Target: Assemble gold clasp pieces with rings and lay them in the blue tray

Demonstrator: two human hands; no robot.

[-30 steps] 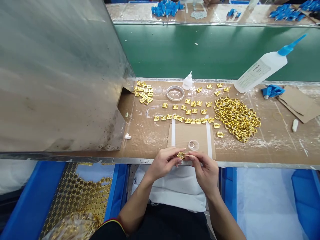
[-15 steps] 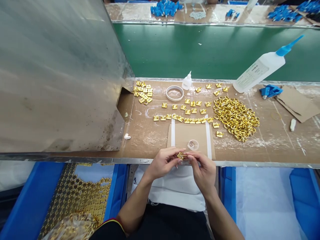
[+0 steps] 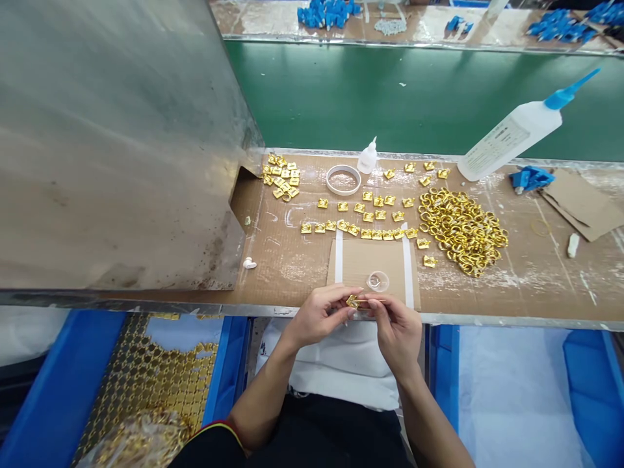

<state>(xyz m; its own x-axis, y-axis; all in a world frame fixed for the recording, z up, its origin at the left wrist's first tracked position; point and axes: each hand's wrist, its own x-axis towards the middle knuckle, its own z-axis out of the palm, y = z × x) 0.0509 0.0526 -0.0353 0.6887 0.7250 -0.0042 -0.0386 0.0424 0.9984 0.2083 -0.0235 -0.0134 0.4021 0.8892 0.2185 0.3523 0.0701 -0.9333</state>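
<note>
Can't read the upper-right label (image 3: 503, 140); lower centre, left hand (image 3: 319, 314) pinches a gold piece (image 3: 351, 301), right hand (image 3: 400, 330) a stick (image 3: 364, 301).

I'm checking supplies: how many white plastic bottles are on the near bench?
2: a small white, pointed-tip bottle beside the round white ring, and a large white, blue-tipped bottle behind the pile of golden metal rings. The grey metal housing may hide more.

A brown worktop (image 3: 292, 260) is running from side to side, a grey metal housing (image 3: 107, 143) is covering its left part, and a green surface (image 3: 351, 94) is stretching behind. Beyond that, a far worktop (image 3: 273, 19) is lying parallel, where pale light is glinting.
</note>
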